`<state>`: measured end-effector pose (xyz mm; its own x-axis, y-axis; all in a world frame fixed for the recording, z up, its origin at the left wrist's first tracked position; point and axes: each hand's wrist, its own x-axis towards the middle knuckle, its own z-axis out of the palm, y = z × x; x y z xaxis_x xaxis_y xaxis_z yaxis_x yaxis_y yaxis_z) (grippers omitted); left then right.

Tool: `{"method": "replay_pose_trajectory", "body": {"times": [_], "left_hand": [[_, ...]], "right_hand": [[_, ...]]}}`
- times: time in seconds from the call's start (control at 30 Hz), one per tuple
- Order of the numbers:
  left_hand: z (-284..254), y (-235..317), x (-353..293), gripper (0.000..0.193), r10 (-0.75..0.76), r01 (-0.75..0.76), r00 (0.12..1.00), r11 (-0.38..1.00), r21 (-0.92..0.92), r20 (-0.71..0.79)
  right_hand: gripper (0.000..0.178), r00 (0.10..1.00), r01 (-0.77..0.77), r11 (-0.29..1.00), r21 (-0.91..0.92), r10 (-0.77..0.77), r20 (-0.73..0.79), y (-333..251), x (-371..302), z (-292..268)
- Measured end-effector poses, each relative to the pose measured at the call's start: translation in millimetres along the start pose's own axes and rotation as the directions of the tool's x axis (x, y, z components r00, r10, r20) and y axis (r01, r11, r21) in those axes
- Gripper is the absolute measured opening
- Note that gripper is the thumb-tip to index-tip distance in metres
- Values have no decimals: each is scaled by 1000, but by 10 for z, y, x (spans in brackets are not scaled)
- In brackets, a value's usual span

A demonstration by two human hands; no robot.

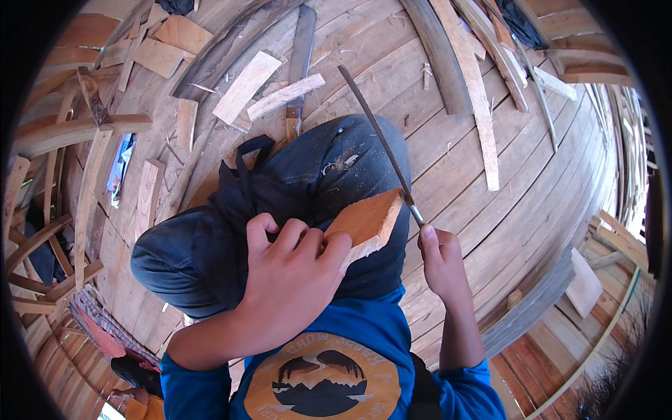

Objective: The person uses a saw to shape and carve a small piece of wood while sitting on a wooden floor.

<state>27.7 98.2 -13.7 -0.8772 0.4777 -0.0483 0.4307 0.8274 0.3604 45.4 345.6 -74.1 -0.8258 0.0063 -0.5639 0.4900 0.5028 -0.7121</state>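
My left hand (pixel 287 269) is closed over a thick piece of wood (pixel 367 222), its fingers curled across the near side. The wood rests over my lap, tilted, with a rough pale edge toward the right. In my right hand (pixel 442 262) is a slim dark-bladed tool (pixel 378 133) with a silver collar; its handle is hidden in the fist. The blade slants up and to the left past my knee. Near the collar it lies against, or very close to, the wood's far right corner; I cannot tell which.
I sit cross-legged on a plank floor (pixel 448 224). Beyond my knees lie pale offcuts (pixel 246 87) and a large dark-bladed knife (pixel 301 52). Long boards (pixel 472 91) lie at the far right. Curved timbers (pixel 84 133) stand on the left; a grey beam (pixel 528 308) is at the right.
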Motion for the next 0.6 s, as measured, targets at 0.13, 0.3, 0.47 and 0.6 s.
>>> {"method": "replay_pose_trajectory", "body": {"times": [0.13,0.3,0.47,0.6], "left_hand": [[-138,-66,21,11,64,-63,998,993,104,-10],[46,-108,8,16,154,-149,986,986,73,-58],[121,-48,72,18,153,-152,987,988,26,-50],[206,37,63,21,164,-163,986,982,94,-1]], "right_hand": [[56,997,-18,1000,25,16,70,51,-133,-100],[58,993,27,999,29,-30,115,108,-302,-172],[59,984,9,997,70,-21,177,34,-477,-229],[57,983,6,1000,24,-11,186,206,-465,-276]]}}
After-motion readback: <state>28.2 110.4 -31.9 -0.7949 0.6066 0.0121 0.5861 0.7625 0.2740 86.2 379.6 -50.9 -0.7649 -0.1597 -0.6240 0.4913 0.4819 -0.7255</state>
